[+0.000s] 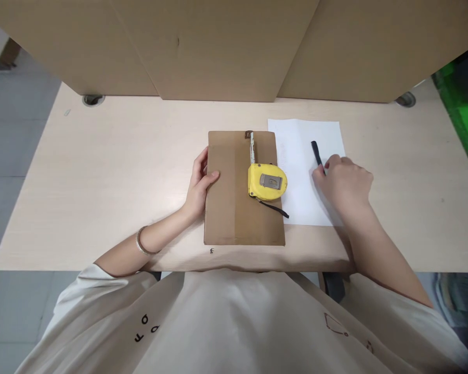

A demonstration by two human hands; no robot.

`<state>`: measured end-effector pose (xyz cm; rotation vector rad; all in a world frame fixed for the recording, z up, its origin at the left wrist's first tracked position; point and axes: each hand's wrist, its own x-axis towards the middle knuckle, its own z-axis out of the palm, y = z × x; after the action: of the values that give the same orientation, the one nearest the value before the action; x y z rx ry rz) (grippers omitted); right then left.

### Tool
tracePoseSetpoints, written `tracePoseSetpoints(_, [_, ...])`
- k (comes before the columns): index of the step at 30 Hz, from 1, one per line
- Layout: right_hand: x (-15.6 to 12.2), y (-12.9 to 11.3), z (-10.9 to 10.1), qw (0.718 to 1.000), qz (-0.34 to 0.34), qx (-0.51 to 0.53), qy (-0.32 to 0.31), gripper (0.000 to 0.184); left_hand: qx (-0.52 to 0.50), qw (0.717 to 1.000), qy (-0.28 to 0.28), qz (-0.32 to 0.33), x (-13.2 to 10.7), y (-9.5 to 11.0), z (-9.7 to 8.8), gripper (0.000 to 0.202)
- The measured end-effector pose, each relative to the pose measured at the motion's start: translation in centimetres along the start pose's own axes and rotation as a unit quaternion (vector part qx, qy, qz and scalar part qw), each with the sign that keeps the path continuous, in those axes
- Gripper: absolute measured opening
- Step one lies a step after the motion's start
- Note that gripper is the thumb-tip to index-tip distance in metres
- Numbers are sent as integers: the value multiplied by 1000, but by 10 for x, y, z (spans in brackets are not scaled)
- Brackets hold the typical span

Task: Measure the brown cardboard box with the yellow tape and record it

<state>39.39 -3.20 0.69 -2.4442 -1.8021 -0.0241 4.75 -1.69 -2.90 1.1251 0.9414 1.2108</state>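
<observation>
A brown cardboard box (222,208) with a strip of tape along it lies in front of me. My left hand (199,184) grips its left side, thumb on the top face and fingers down the edge. On the box rests a yellow tape measure (257,179), its blade drawn out a short way towards the box's far edge and a black strap trailing from it. My right hand (345,182) is closed around a black pen (315,151) over a white sheet of paper (296,208), which lies partly beside the box.
Tall cardboard panels (218,52) stand along the back of the light wooden desk (101,156). Two round cable holes sit near the back corners, the left hole (93,100) and the right hole (406,99). Something green (458,109) shows beyond the desk at right.
</observation>
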Motion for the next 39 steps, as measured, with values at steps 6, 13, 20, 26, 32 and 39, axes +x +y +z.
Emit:
tracePoseSetpoints(6, [-33, -42, -40, 943, -291, 122, 105, 55, 12, 1000, -11, 20, -1, 0, 2, 63])
tracePoseSetpoints(13, [-57, -97, -47, 937, -311, 130, 97, 60, 5, 1000, -7, 6, -1, 2, 2, 63])
tracePoseSetpoints(20, [-74, -100, -49, 902, -247, 353, -42, 63, -8, 1000, 5, 12, -1, 2, 5, 61])
tracePoseSetpoints(26, [-70, -99, -47, 880, -290, 375, -39, 53, -14, 1000, -7, 3, -3, 0, 3, 63])
tracePoseSetpoints(32, [-71, -86, -43, 847, -269, 437, -138, 65, -24, 1000, -11, -11, -4, 1, 2, 62])
tracePoseSetpoints(39, [-58, -95, -24, 824, -302, 476, -50, 52, -14, 1000, -18, -3, -3, 1, 1, 60])
